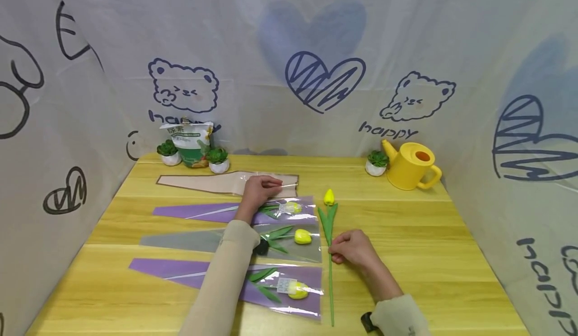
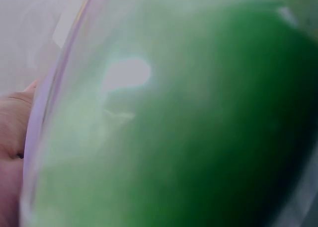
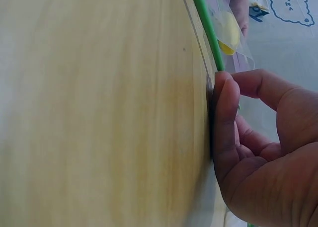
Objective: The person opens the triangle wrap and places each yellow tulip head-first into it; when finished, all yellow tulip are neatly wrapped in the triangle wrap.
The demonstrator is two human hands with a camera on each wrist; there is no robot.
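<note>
— Two hands at work: the right hand (image 1: 354,248) lies on the table (image 1: 406,235) at about five o'clock, fingers (image 3: 226,122) curled down onto the green stem of the loose yellow tulip (image 1: 329,197), thumb apart from them. Pinching it, or only pressing it flat?

— Pressing it against the wood, I'd say; the right wrist view shows a fingertip on the table beside the stem, not closed round it. The tulip lies bare, head toward twelve o'clock, just right of the sleeves.

— And the left hand (image 1: 259,189)?

— Reaches across to eleven o'clock, resting on the open end of the beige sleeve (image 1: 217,181), fingers bent over its clear edge — a real pinch or not, I cannot tell. The left wrist view is only a green blur.

— Three wrapped tulips lie under that forearm: a purple sleeve (image 1: 235,210), a grey sleeve (image 1: 226,239), another purple sleeve (image 1: 235,278).

— That's the risk. The cuff could drag those sleeves out of line. The thin stem may roll from under the fingertips, or bend if lifted by one point.

— And the film is slick — it could slip from the fingers.
</note>
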